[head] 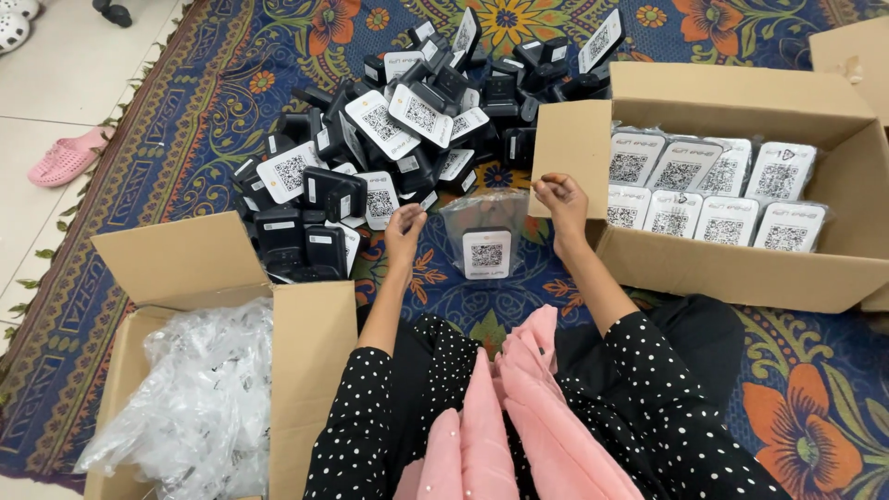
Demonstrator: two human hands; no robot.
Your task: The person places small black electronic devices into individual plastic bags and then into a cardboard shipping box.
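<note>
My left hand (404, 231) and my right hand (558, 199) each pinch a top corner of a clear plastic bag (483, 215) held open between them above the carpet. Inside the bag sits a small black device with a white square-code card (486, 252). A heap of the same black devices with white code cards (398, 139) lies on the carpet just beyond my hands.
A cardboard box (741, 268) on the right holds rows of bagged devices (713, 190). A cardboard box (310, 361) at the lower left is full of empty clear bags (199, 398). A patterned carpet (815, 407) covers the floor; a pink slipper (67, 156) lies on tiles at left.
</note>
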